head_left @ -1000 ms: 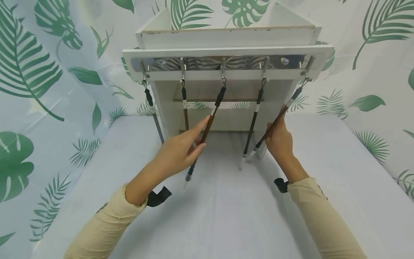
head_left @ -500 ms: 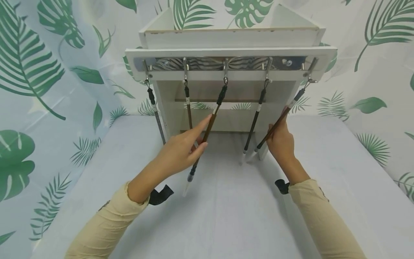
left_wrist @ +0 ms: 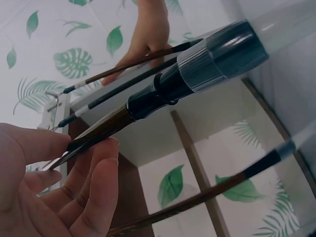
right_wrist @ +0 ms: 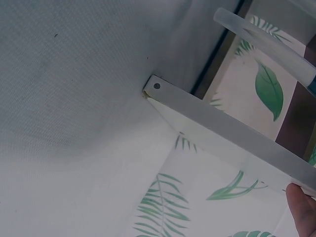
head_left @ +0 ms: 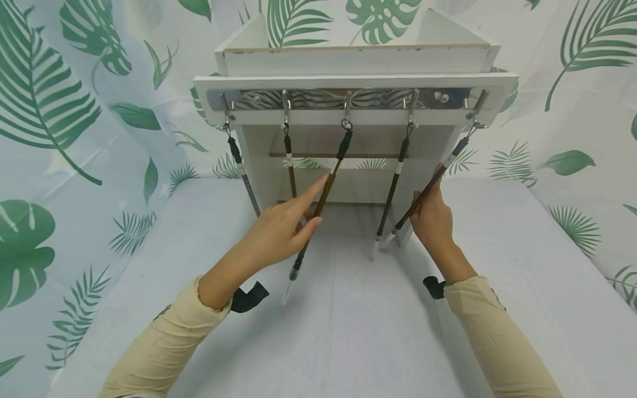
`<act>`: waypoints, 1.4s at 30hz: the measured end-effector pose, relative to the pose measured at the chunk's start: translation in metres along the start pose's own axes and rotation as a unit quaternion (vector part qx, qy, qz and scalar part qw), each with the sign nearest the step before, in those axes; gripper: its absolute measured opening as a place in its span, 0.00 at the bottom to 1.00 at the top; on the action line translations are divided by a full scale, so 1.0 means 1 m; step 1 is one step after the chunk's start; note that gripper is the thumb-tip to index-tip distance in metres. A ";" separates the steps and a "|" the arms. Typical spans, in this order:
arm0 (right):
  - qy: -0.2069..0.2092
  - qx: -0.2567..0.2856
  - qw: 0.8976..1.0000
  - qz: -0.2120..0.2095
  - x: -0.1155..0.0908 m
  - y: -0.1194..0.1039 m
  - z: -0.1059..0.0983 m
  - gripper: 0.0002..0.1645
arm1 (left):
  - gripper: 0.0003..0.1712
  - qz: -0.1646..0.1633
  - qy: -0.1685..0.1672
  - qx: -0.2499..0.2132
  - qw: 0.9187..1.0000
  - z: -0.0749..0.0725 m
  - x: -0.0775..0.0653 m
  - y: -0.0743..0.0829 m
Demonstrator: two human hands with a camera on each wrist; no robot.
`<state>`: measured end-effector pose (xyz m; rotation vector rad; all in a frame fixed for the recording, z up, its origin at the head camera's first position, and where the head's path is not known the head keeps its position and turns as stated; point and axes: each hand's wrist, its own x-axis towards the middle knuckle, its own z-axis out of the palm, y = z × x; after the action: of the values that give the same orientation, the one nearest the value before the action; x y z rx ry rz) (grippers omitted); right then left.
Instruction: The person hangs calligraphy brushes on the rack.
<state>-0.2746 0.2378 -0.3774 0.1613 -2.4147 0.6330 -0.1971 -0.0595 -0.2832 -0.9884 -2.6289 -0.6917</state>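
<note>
Several calligraphy brushes hang by cord loops from a hook rail (head_left: 348,115). My left hand (head_left: 276,235) pinches the shaft of the middle brush (head_left: 324,196) between thumb and fingers, its index finger stretched up along it. This brush slants, its clear-capped tip (head_left: 287,290) low and to the left. Close up in the left wrist view, the same brush (left_wrist: 158,96) crosses in front of the shelves. My right hand (head_left: 433,221) grips the cabinet's right side panel (right_wrist: 222,128), behind the slanted rightmost brush (head_left: 423,193). One right fingertip (right_wrist: 300,210) shows against that panel.
The white cabinet (head_left: 355,62) stands upright with open shelves under the rail. Two brushes hang left of the middle one, the leftmost brush (head_left: 244,171) partly behind my left hand. A dark brush (head_left: 392,190) hangs right of it. White cloth (head_left: 348,331) covers the table.
My left hand has shifted very slightly right and up with the middle brush, whose loop shows more roundly at the hook. My right hand stays on the panel.
</note>
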 end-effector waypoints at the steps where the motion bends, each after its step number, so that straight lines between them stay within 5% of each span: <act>1: 0.001 0.000 1.000 -0.002 0.000 0.000 0.000 0.40 | 0.36 -0.001 -0.001 -0.003 1.000 0.000 0.000 0.000; 28: 0.004 -0.001 1.000 -0.015 -0.002 -0.003 0.000 0.40 | 0.36 -0.029 -0.033 -0.042 0.998 0.007 0.008 -0.004; 42: 0.017 -0.003 1.000 -0.017 0.000 -0.001 -0.001 0.39 | 0.36 -0.016 -0.005 -0.015 1.000 0.023 0.002 -0.013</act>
<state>-0.2734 0.2372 -0.3762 0.1863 -2.3758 0.6096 -0.2083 -0.0549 -0.3066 -0.9615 -2.6553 -0.7365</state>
